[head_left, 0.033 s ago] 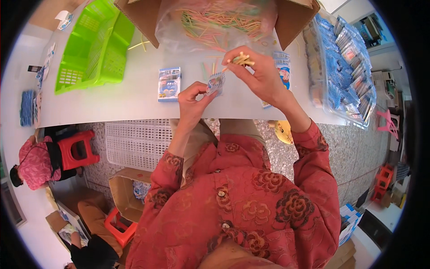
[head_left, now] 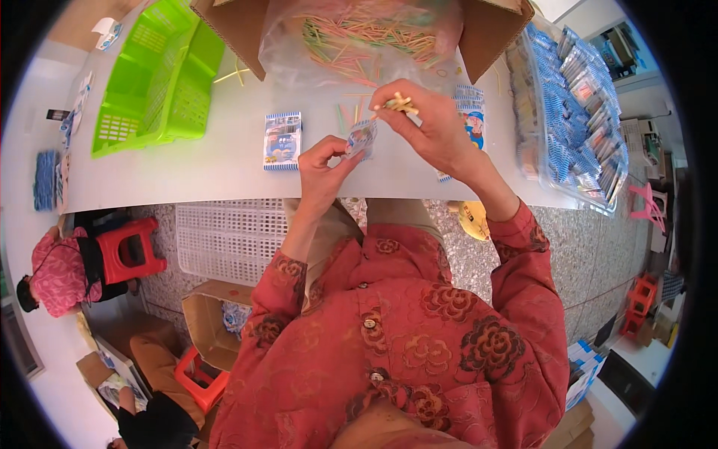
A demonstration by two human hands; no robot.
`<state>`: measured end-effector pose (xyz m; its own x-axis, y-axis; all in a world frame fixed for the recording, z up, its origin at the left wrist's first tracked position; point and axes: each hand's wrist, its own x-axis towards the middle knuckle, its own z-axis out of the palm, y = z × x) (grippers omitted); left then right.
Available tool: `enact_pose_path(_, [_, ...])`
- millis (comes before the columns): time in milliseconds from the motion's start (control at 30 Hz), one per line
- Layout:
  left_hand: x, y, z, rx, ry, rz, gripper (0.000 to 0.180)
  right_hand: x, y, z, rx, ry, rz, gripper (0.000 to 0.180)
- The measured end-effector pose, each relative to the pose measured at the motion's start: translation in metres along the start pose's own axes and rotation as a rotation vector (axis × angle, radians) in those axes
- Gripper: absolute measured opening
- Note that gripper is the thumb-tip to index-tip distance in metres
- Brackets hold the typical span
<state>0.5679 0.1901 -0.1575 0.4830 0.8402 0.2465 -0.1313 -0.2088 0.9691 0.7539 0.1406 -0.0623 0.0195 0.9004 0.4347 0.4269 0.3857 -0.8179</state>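
The packet [head_left: 362,136] is up off the table [head_left: 224,168], in front of the person's body, its lower left part pinched between the thumb and fingers of the left hand [head_left: 323,166]. Its long axis runs up and slightly right from that pinch, so the striped top edge points at the right hand [head_left: 426,123]. The right thumb and index finger are together just above that edge; whether they touch it is too small to tell. The right hand is closed round a small bunch of sticks [head_left: 402,103], whose pale ends poke out above the thumb, and 1 pinkish tip seems to angle down toward the packet's top.

The packet is small and thin, pale with blue stripes along its top and a printed picture below; it looks slightly bent. 1 similar flat packet [head_left: 283,142] lies to its left, and loose sticks [head_left: 348,114] lie just beyond it.
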Motion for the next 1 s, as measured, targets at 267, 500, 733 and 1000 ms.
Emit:
enact_pose_path(267, [0.010,0.003,0.008,0.032,0.017,-0.126,0.009,0.006,0.001,0.002,-0.107,-0.162,0.073,0.013])
enact_pose_path(500, [0.028,0.000,0.008,0.081,0.005,-0.030,0.009,0.018,0.013,-0.002,-0.100,-0.163,0.163,0.019])
enact_pose_path(733, [0.032,-0.004,0.008,0.040,-0.025,-0.026,0.010,0.025,0.024,-0.002,0.031,-0.080,0.107,0.025])
enact_pose_path(1000, [0.027,-0.001,0.006,-0.043,-0.071,-0.029,0.010,0.028,0.011,0.006,0.250,-0.012,0.152,0.027])
